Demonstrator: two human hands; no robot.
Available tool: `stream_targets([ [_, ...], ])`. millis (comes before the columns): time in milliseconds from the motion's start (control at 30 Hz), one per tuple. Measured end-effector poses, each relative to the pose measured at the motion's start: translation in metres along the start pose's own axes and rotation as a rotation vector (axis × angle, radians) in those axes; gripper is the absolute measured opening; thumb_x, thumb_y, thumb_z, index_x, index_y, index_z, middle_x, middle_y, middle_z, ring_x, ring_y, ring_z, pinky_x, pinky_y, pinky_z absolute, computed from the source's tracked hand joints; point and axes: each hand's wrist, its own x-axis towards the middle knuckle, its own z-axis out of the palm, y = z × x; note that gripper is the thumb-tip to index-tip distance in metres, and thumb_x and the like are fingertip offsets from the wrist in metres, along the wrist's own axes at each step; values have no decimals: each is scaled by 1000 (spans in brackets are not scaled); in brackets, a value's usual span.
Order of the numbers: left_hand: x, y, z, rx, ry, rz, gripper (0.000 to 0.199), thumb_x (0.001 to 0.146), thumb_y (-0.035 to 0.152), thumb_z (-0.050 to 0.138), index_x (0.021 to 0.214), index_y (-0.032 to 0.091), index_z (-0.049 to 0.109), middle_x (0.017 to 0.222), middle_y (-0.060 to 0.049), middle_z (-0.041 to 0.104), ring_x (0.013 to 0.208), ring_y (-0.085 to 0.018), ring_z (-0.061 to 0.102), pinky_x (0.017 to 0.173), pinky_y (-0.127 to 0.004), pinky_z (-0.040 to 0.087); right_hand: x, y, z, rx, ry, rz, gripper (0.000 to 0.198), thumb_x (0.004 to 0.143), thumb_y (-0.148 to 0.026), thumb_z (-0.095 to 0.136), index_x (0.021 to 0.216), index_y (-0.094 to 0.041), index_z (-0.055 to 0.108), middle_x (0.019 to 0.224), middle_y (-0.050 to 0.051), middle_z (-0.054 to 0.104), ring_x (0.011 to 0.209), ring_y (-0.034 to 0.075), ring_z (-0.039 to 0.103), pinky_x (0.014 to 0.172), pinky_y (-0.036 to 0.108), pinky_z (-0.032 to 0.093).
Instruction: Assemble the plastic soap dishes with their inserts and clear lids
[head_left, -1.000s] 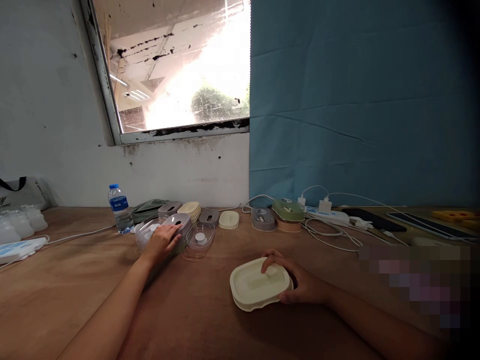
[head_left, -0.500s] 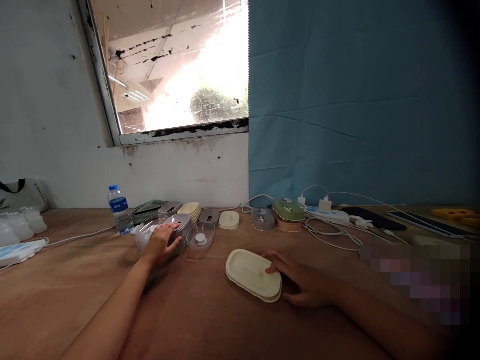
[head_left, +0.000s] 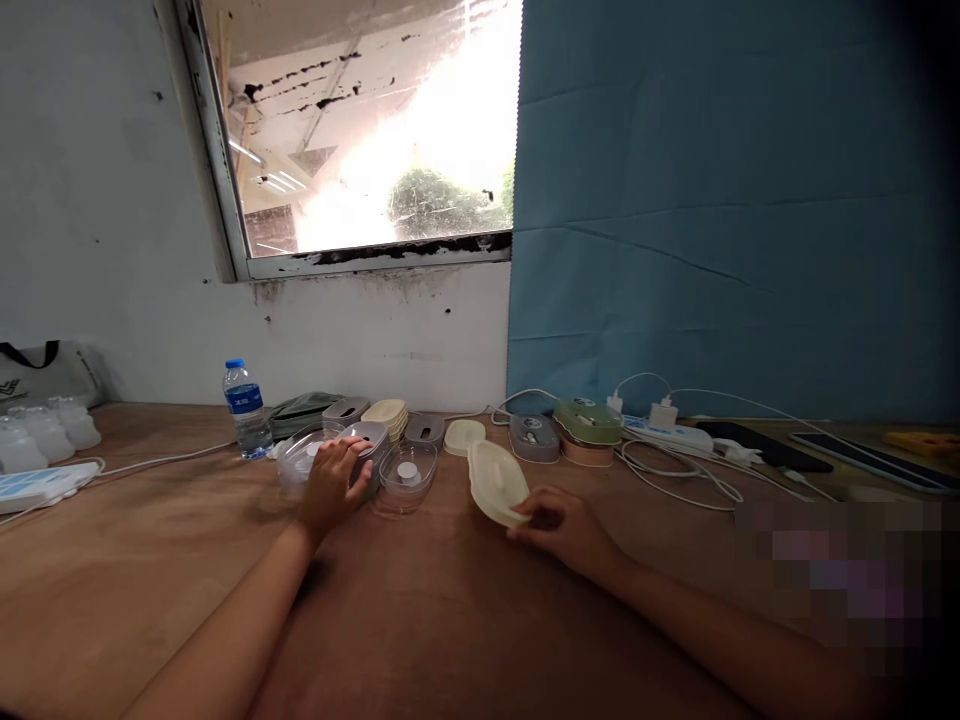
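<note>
My right hand (head_left: 559,528) pinches the near right end of a cream oval lid (head_left: 496,482), which is lifted and tilted above the table. My left hand (head_left: 335,487) lies with fingers stretched and thumb apart over a light grey lidded box (head_left: 372,437), touching its near left side; the fingertips' exact contact is hard to make out. Partly behind that hand is a clear plastic container (head_left: 294,462). A second clear container (head_left: 407,478) with a white round piece inside stands just right of the hand.
Behind stand stacked cream lids (head_left: 386,413), a grey lid (head_left: 424,431), another cream lid (head_left: 464,436), a grey box (head_left: 533,438) and a green box (head_left: 588,420). A water bottle (head_left: 247,415) is at left. Cables and a power strip (head_left: 667,433) lie at right.
My right hand has raised the cream lid from the table, tilted it and moved it away from me. My left hand stays by the grey box, its fingers drawn slightly closer together.
</note>
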Motion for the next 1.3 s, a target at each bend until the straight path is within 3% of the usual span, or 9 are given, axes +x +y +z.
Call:
stream_targets([
  [167,-2,-1,3,-19,-1,-34,21,81,23,40,100,18,49,101,-7,55,97,-22,48,87,-38,34,66,21,43,-100,141,48,26,68,-39,65,80,-16,63,80,6,58,61,16,55,59,32,49],
  [267,-3,-6,6,-31,-6,-84,20,81,21,39,97,18,50,98,-7,56,95,-22,49,84,-37,35,101,39,60,-174,153,88,20,77,-32,59,86,-14,59,88,6,58,69,14,56,65,31,48],
  [400,-4,-12,10,-43,22,-137,18,80,20,40,94,18,50,95,-7,56,94,-21,50,83,-37,36,123,56,72,-260,109,126,19,86,-28,48,99,-14,54,99,4,57,81,14,57,71,33,48],
  [800,-3,-8,10,-14,40,-136,18,80,22,40,93,18,51,94,-7,55,93,-22,49,84,-37,35,129,73,76,-451,37,114,23,86,-28,49,105,-15,52,108,6,53,93,18,54,79,38,46],
  [1300,-3,-10,10,-1,52,-143,17,78,20,42,92,19,52,93,-6,55,90,-21,50,83,-36,36,127,82,67,-471,-129,-5,23,86,-27,49,105,-15,52,108,6,54,92,18,54,79,38,46],
])
